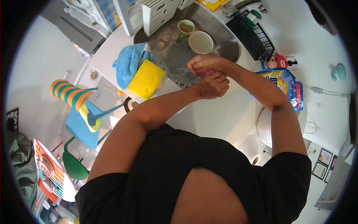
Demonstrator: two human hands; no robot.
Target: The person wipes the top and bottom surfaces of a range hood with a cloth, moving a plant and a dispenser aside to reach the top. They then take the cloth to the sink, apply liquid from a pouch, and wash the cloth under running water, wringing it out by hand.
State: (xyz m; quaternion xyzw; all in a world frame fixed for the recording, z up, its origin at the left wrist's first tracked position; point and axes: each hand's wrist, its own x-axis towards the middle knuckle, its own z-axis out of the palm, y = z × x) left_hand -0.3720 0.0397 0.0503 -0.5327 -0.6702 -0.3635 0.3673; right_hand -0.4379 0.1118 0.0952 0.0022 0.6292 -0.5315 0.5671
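Note:
My left hand (214, 86) and my right hand (206, 64) meet over the near right edge of the metal sink (227, 35). Both are closed around a small pink, crumpled thing (206, 72), mostly covered by the fingers; I cannot make out whether it is a cloth or a scrubber. Beyond them a pale bowl (201, 43) and a cup with a green handle (186, 27) stand in sudsy water. A clear, glass-like item (163, 41) lies further left in the sink.
Left of the sink, a yellow sponge cloth (146, 79) and a blue towel (128, 63) lie on the white counter (209, 115). A white rack (158, 16) stands behind. To the right are a black wire basket (257, 39), a red-capped soap pump bottle (276, 61) and a blue pouch (289, 87).

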